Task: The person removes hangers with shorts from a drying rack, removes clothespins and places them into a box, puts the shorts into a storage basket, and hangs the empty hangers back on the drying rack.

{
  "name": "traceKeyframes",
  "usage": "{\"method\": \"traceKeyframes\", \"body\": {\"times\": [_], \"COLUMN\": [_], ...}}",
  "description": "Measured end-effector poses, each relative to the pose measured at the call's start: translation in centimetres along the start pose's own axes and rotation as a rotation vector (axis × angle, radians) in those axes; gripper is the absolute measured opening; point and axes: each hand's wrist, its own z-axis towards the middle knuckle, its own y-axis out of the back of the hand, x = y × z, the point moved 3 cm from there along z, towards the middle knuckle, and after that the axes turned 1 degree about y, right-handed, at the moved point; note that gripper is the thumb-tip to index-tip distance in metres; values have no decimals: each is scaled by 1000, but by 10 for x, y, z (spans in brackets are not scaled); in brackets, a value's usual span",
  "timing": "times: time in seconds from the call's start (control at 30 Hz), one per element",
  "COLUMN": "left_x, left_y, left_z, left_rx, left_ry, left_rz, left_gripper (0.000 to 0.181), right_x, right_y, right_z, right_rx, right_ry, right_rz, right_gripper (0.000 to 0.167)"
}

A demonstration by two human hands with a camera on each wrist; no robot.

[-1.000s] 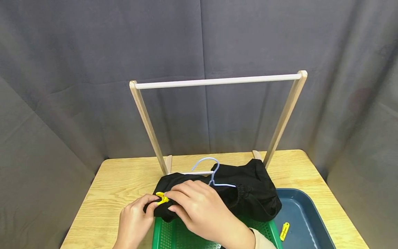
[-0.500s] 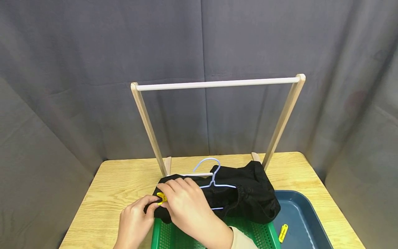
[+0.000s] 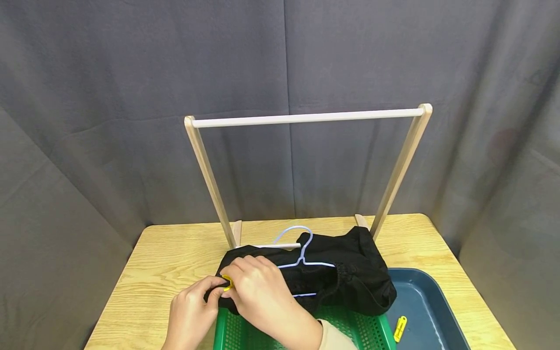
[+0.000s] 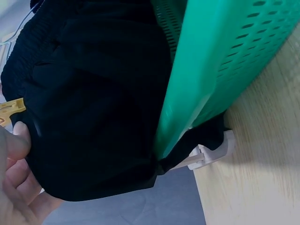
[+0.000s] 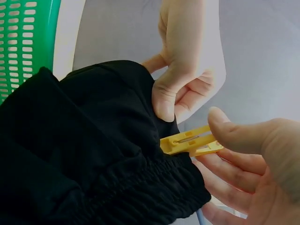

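Black pants with a gathered elastic waistband lie bunched over a green basket, a light-blue hanger among their folds. My left hand pinches the left edge of the pants between thumb and fingers. Close beside it, my right hand holds a yellow clothespin between thumb and fingers. In the right wrist view, the clothespin's front end meets the fabric beside the waistband; how far it grips cannot be told. The right fingers cover most of the clothespin in the head view.
The green basket stands at the front of the wooden table. To its right is a dark blue tray with another yellow clothespin in it. A wooden rack with a white bar rises behind, and grey curtains hang around.
My right hand has moved left, right up to the left hand, and its fingers now cover more of the clothespin. The left hand stays almost still. More of the hanger shows.
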Motion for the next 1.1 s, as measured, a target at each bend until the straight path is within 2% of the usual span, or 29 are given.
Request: {"method": "traceKeyframes", "body": {"times": [0.43, 0.7, 1.1], "left_x": [0, -2, -4], "left_y": [2, 2, 1], "left_z": [-3, -1, 4], "left_rx": [-31, -10, 16], "left_ry": [-23, -22, -4], "left_rz": [-6, 10, 0], "left_gripper": [23, 19, 20], "right_x": [4, 0, 3], "right_y": [-2, -1, 14], "right_z": [-2, -4, -8], "right_rx": [0, -88, -176], "right_ry": [-4, -63, -44], "right_rz": [59, 128, 254], "right_gripper": [24, 26, 24]}}
